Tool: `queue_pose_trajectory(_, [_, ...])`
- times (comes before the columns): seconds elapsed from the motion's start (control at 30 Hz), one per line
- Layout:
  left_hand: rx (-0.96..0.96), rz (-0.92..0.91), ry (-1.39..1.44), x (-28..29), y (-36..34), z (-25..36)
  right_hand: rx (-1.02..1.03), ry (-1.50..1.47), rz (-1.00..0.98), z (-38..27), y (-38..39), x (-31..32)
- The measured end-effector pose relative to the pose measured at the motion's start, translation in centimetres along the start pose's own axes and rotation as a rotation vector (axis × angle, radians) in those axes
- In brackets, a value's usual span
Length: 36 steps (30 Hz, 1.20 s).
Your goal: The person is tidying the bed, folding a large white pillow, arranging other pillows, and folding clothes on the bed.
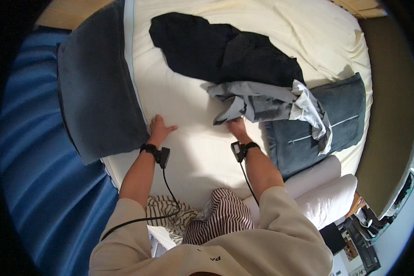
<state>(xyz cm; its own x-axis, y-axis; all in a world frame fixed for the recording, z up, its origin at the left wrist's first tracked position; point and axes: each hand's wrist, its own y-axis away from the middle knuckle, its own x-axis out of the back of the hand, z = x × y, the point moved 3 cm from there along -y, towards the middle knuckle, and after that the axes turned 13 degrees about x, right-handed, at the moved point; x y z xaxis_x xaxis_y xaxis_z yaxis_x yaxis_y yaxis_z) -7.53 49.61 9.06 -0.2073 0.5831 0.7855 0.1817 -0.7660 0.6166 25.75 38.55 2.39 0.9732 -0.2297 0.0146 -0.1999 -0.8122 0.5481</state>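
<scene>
My left hand (pixel 159 130) is open, its thumb apart from the fingers, over the cream bed sheet (pixel 184 106) beside a large dark grey pillow (pixel 96 87). My right hand (pixel 238 129) is closed at the near end of a crumpled grey garment (pixel 267 99), whose raised fold covers most of the fingers. Paler cloth shows at the garment's right part, which lies across a second dark grey pillow (pixel 336 110). Beyond the garment a black piece of clothing (pixel 225 48) is spread on the sheet. Each wrist carries a strapped black device with a cable.
Blue draped fabric (pixel 46 138) hangs along the left side. Pale pink rolled bedding (pixel 324 198) lies right of my right arm. Striped cloth (pixel 218 216) is close to my body. A brown panel (pixel 388 106) borders the bed on the right, with a cluttered surface (pixel 363 234) beyond.
</scene>
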Motion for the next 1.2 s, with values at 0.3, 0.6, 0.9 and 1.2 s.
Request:
queue_pose_trajectory(0.3, [0.017,-0.105,-0.035,-1.0,-1.7,1.4,0.054,0.050,0.109,-0.5,-0.1,0.7])
queue_pose_trajectory(0.6, [-0.011,-0.051,-0.074,-1.2,-1.7,0.4,0.068,0.007,0.039,-1.9,0.0,0.1])
queue_pose_trajectory(0.9, [-0.001,-0.066,-0.149,-0.8,-1.5,0.5,0.015,0.067,0.066,-1.9,0.5,-0.5])
queue_pose_trajectory(1.2, [-0.354,0.332,0.286,-7.2,5.9,-6.0,-0.036,0.119,0.023,-1.9,0.3,-0.7])
